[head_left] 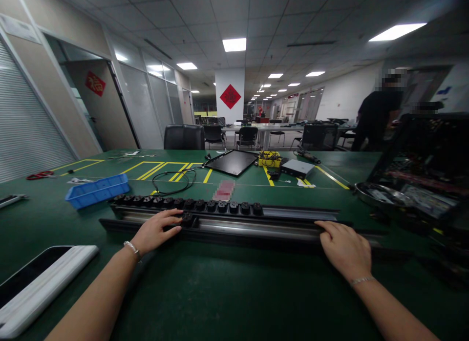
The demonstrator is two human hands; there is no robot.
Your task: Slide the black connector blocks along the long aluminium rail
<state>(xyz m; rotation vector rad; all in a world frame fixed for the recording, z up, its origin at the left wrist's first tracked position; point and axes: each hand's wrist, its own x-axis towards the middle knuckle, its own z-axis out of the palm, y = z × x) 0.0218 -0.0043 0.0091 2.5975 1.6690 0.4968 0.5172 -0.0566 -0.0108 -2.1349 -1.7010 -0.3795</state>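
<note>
A long black channel [249, 227] with a shiny metal inside lies across the green table in front of me. One black socket module [188, 220] sits in it. My left hand [157, 229] has its fingers stretched out and apart, the tips at the left side of this module. At the channel's right part, my right hand [347, 250] rests with bent fingers over the channel, gripping its edges; the fingertips are partly hidden. Just behind lies a second channel [300, 213], with a row of several black socket modules [200, 205] along its left and middle.
A blue bin [97, 190] stands at left, near red-handled scissors [40, 175]. A white device [51, 277] lies at front left. Farther back are a cable [175, 189], a flat black panel [231, 162] and a grey box [297, 168]. A metal tray [381, 197] stands right; a person [377, 111] stands beyond.
</note>
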